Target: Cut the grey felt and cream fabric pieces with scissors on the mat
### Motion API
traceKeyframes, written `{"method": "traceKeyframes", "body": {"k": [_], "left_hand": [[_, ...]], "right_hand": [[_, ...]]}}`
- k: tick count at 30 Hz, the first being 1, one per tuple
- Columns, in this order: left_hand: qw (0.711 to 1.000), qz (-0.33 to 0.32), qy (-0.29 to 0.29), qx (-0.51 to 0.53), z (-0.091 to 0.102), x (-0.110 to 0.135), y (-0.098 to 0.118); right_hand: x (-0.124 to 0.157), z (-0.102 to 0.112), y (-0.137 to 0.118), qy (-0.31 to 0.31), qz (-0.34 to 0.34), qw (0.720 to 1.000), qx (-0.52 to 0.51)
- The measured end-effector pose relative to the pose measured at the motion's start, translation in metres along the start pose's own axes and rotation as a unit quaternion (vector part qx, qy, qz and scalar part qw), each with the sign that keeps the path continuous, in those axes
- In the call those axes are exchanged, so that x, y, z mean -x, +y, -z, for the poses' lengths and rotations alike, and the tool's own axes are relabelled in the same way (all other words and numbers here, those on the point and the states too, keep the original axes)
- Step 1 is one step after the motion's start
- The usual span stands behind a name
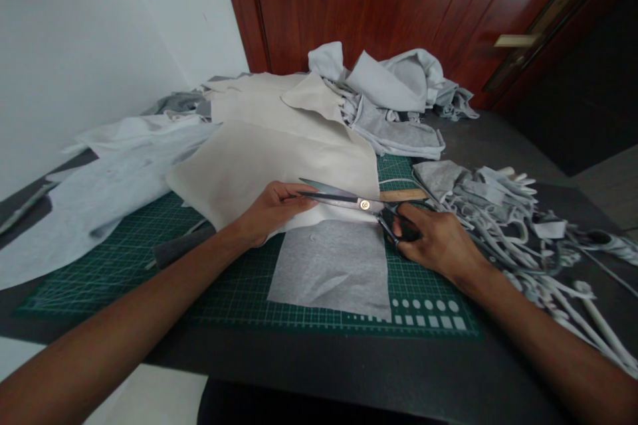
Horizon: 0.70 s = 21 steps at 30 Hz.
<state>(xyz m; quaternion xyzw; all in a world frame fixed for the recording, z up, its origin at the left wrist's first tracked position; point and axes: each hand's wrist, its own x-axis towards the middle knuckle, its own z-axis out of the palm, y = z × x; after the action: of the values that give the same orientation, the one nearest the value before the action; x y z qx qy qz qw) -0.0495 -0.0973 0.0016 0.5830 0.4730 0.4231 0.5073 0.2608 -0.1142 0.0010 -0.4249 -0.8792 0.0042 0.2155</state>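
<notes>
My right hand (436, 236) is closed around the black handles of a pair of scissors (343, 200). The blades point left, slightly parted, over the near edge of a large cream fabric (284, 159). With fingers pinched, my left hand (272, 209) holds the near edge of that fabric, close to the blade tips. Below the blades, a grey fabric piece (331, 265) lies on the green cutting mat (229, 299), its upper edge meeting the cream fabric. A wooden strip (403, 194), perhaps a ruler, shows just behind the scissors' pivot.
White fabric (129, 176) spreads over the left of the dark table (299, 358). Grey and white cloths (399, 93) are heaped at the back right. A tangle of scraps and strips (498, 212) lies beside my right forearm. Behind the table stands a red-brown door (373, 0).
</notes>
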Motion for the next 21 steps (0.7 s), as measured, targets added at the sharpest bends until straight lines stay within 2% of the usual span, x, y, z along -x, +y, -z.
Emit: {"method": "traceKeyframes", "body": {"k": [9,15,21], "left_hand": [[1.000,0.016,0.008,0.009,-0.0011,0.0006,0.0026],[1.000,0.013,-0.013,0.003,-0.0013,0.0003,0.0014],[1.000,0.016,-0.012,-0.001,-0.0035,0.0032,0.0084]], "right_hand": [[0.0013,-0.0025,0.0003,0.016,0.008,0.999,0.027],[0.0023,-0.0020,0.0006,0.009,0.028,0.999,0.026],[0.0028,-0.0088,-0.0004,0.017,-0.014,1.000,-0.005]]}}
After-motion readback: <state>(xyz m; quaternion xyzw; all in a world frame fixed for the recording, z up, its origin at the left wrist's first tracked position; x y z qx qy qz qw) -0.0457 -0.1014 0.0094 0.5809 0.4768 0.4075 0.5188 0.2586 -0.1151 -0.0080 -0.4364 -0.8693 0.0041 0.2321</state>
